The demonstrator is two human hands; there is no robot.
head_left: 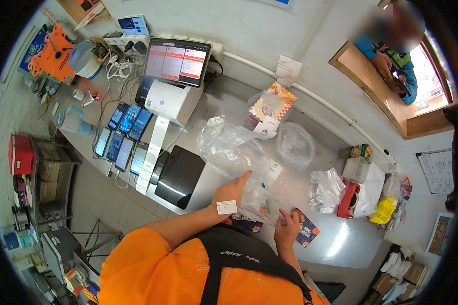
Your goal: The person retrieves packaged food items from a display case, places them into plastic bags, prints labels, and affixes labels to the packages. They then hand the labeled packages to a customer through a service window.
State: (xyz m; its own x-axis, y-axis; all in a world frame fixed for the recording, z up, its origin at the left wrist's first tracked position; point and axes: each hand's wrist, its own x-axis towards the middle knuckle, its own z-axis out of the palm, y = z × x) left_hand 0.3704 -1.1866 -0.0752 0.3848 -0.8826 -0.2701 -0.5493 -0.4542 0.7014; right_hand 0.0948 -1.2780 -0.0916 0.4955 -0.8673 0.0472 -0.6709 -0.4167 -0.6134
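Note:
A clear plastic bag (254,199) lies stretched between my two hands over the near edge of the metal table; small green and red bits show through it. My left hand (230,193) grips its left side with the index finger reaching forward, and a small white label (227,207) sticks to that wrist. My right hand (288,229) is closed on the bag's lower right edge. Beside the right hand is a dark blue printed packet (307,230). Another dark blue packet (249,224) lies below the bag. Just beyond is a white paper slip (269,172).
Clear bags (294,146) and a patterned box (274,101) stand farther back. Left are several phones (130,118), a black tablet (180,177), a label printer (170,100) and a screen (178,61). Right is a red tape dispenser (348,200). Another person (387,66) leans at the window.

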